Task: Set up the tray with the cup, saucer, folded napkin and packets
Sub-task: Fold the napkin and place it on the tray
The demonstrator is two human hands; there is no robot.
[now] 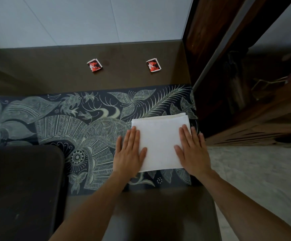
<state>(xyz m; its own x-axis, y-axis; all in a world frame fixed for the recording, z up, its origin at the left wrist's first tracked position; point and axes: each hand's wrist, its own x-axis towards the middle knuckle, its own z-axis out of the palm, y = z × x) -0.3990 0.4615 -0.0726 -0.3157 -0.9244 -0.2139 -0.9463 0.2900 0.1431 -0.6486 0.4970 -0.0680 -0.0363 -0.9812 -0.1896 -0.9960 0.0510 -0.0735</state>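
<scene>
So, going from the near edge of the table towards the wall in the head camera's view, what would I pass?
The hands, left and right, flat on the white folded napkin → patterned dark cloth → bare brown tabletop with two red packets → pale wall.

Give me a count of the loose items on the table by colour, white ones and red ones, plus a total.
White: 1, the folded napkin, lying on the patterned runner under the left hand and the right hand.
Red: 2, the left packet and the right packet, both on the bare tabletop beyond the runner.
Total: 3.
</scene>
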